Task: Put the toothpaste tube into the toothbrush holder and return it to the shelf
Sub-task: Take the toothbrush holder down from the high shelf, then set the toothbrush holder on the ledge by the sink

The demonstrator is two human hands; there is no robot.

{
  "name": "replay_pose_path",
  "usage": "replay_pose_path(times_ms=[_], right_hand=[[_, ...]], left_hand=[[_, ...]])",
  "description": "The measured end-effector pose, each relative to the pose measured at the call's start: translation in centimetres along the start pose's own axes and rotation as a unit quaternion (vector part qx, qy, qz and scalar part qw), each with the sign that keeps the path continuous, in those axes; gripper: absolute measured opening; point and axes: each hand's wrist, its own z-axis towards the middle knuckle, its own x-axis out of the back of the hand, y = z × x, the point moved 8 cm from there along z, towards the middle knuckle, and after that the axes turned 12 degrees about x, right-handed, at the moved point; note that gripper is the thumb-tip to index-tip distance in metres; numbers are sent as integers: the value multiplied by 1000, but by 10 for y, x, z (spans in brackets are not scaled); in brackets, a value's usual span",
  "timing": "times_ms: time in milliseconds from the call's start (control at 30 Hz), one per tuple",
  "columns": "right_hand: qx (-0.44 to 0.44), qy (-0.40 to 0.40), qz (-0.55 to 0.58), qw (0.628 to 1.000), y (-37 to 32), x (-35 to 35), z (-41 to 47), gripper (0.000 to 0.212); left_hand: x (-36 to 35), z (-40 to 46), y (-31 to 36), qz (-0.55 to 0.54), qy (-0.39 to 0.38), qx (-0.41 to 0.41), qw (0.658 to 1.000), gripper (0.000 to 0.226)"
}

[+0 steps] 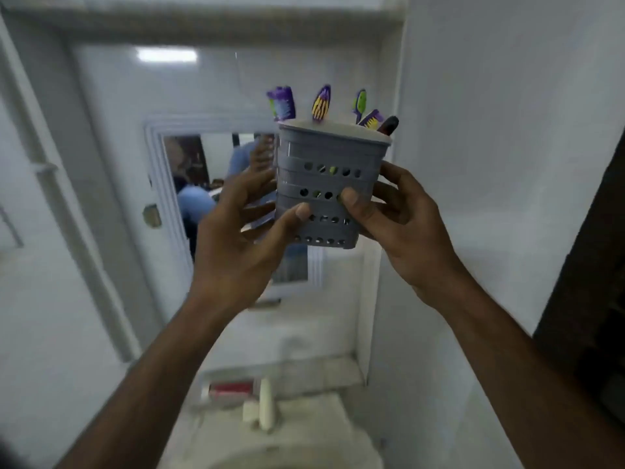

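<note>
Toothbrushes (pixel 321 104) with purple, yellow and green heads are seen standing out of the top of a grey perforated toothbrush holder (pixel 324 184), which is held up in front of a white-framed mirror (pixel 209 184). The holder is gripped from both sides: the left hand (pixel 236 242) is curled around its left face, thumb pressed on the front, and the right hand (pixel 402 228) is closed on its right face, thumb likewise on the front. A dark red-tipped item (pixel 389 125) is seen at the holder's right rim; whether it is the toothpaste tube cannot be told.

Lower down, a red and white tube (pixel 230 389) is seen lying on a ledge behind the basin (pixel 304 434), beside a pale bottle (pixel 265 404). It is blurred, so it may be toothpaste, but this is not certain. No shelf can be clearly made out.

The step in hand is judged to be the carrying of the holder, either toward the tube or back to its place. Next, if the tube is not yet inside, one hand must be freed while the holder is kept upright, so that nothing is tipped out.
</note>
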Motion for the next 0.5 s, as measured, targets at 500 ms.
replay_pose_path(times_ms=[500], right_hand=[[-252, -129, -60, 957, 212, -8, -234, 75]], left_hand=[[-41, -195, -252, 24, -82, 327, 941, 78]])
